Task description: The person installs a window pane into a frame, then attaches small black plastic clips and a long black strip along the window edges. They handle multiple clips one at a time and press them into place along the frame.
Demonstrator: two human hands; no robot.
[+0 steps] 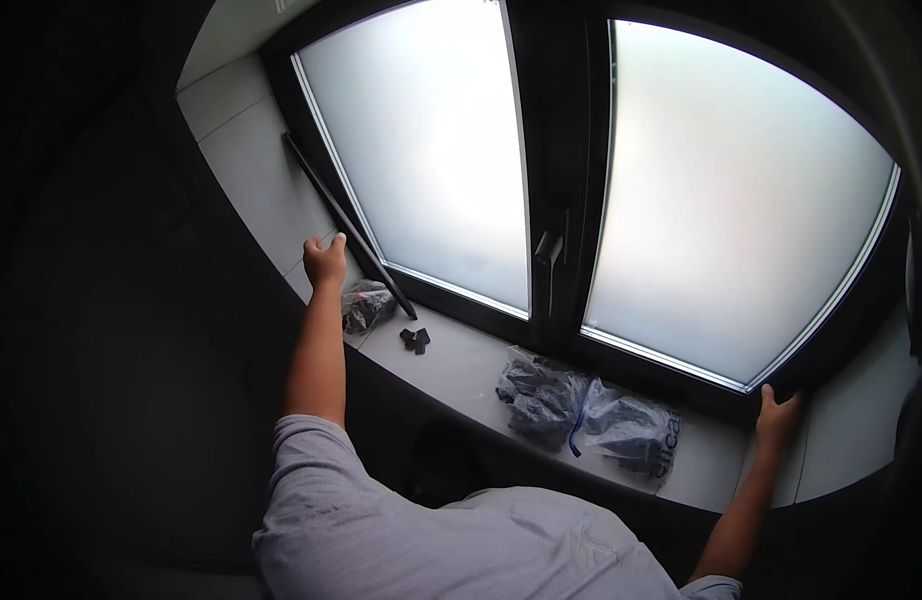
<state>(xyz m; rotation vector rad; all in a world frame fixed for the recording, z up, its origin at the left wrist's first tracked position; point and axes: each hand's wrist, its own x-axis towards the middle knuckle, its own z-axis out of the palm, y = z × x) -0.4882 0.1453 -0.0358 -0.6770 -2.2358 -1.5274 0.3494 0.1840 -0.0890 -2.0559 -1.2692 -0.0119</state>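
Observation:
My left hand [325, 262] is raised at the left side of the window recess, close to a slim black rod [346, 222]. Its thumb and fingers stand apart, and nothing shows between them. That rod leans from the tiled side wall down to the sill. Far to the right, my right hand [778, 417] is by the lower right corner of the dark window frame [696, 392]. Thumb and fingers are spread there too, with no held thing visible. Whether either hand touches the wall or frame, I cannot tell.
On the pale sill [446, 385] lie a clear bag [368, 306] of dark parts, small black pieces [415, 341], and two plastic bags, one left [541, 400] and one right [631, 430], holding dark contents. A black handle [549, 248] sits between two frosted panes.

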